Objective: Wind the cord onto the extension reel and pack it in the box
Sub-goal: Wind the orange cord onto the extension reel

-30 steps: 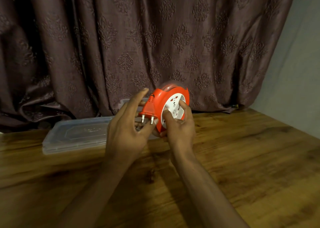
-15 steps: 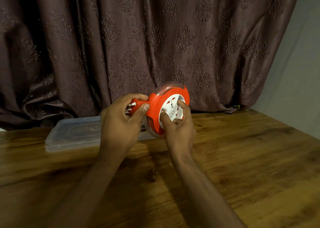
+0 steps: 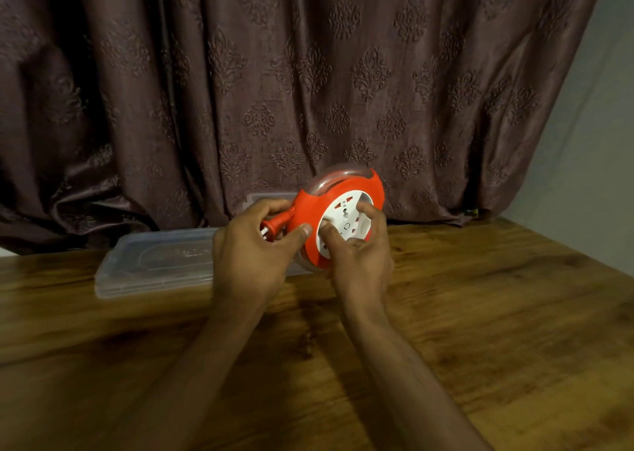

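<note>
Dark patterned curtains (image 3: 308, 73) hang behind a wooden bench (image 3: 480, 313), with a pale wall (image 3: 600, 141) at the far right. On the bench, left of centre and close to the curtain, lies a clear plastic lid (image 3: 154, 261), flat. Behind it a second clear edge shows, probably the box (image 3: 260, 198) the reel belongs in, though most of it is hidden by the hands.

Both hands hold the orange extension reel (image 3: 339, 217) up off the bench, white socket face turned toward the person. The right hand (image 3: 360, 255) has its fingers (image 3: 368, 210) curled into the white centre disc, thumb pressed on the face; that grip suits turning the hub to draw cord in. The left hand (image 3: 250, 255) is wrapped round the orange plug (image 3: 276, 222) at the reel's left side, thumb against the orange rim, fingers closed over the plug body with its pins pointing left. Held so, the left hand steadies the housing and guides the plug toward its seat while the other hand cranks.

No loose cord trails on the bench, and only a short stub shows between plug and housing, so winding looks almost done. What seems left is seating the plug, then lowering the reel into the box. If the plug stands proud, it may catch on the box wall.
</note>
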